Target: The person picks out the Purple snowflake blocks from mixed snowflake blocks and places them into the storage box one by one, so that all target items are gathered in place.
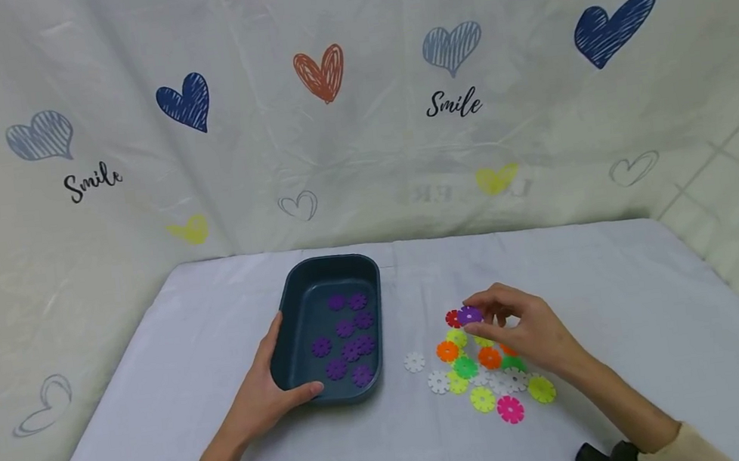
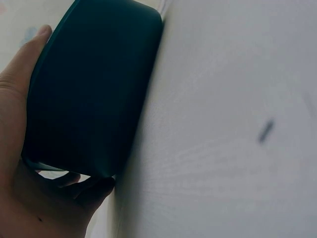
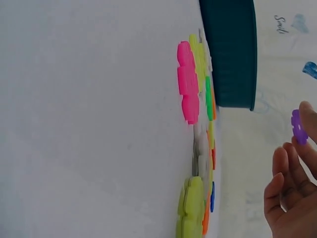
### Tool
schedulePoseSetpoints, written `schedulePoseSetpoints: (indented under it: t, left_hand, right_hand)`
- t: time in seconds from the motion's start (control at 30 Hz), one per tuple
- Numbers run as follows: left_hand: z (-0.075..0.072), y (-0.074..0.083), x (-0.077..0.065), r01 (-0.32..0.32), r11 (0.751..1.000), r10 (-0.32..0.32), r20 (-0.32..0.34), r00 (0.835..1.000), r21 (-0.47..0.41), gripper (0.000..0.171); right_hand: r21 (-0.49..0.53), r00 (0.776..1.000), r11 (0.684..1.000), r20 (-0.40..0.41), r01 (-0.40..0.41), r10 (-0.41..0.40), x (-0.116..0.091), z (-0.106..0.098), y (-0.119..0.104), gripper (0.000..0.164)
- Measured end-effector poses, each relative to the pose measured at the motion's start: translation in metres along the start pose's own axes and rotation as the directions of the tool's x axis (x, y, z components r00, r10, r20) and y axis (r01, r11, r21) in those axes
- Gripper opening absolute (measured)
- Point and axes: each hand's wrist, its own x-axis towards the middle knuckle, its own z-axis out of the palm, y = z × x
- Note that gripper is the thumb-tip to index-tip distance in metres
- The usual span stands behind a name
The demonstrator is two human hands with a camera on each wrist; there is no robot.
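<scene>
My left hand (image 1: 261, 395) grips the near left corner of a dark teal tray (image 1: 278, 362), thumb over the front rim and fingers along the left side. Several purple snowflake discs (image 1: 322, 346) lie inside the tray. In the left wrist view the tray's wall (image 2: 94, 89) fills much of the picture, held by the same hand (image 2: 15, 129). My right hand (image 1: 524, 327) pinches one purple snowflake disc (image 1: 470, 315) between thumb and fingertips, above the far end of a loose pile. The right wrist view shows this purple disc (image 3: 298, 127) raised off the table.
The pile right of the tray holds a pink disc (image 1: 510, 409), an orange disc (image 1: 448, 351), a green disc (image 1: 465, 366), a yellow disc (image 1: 541, 390) and several others. A white disc (image 1: 415, 362) lies apart, nearer the tray. A white cloth (image 1: 367, 451) covers the table; a heart-printed curtain (image 1: 373, 139) hangs behind.
</scene>
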Motion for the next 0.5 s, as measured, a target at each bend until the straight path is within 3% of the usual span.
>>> schedulePoseSetpoints:
  t: [0.5]
  left_hand:
    - [0.002, -0.002, 0.001, -0.014, 1.0, 0.014, -0.005, 1.0, -0.011, 0.127]
  right_hand:
    - [0.109, 0.999, 0.994, 0.039, 0.005, -0.009, 0.006, 0.016, -0.008, 0.028]
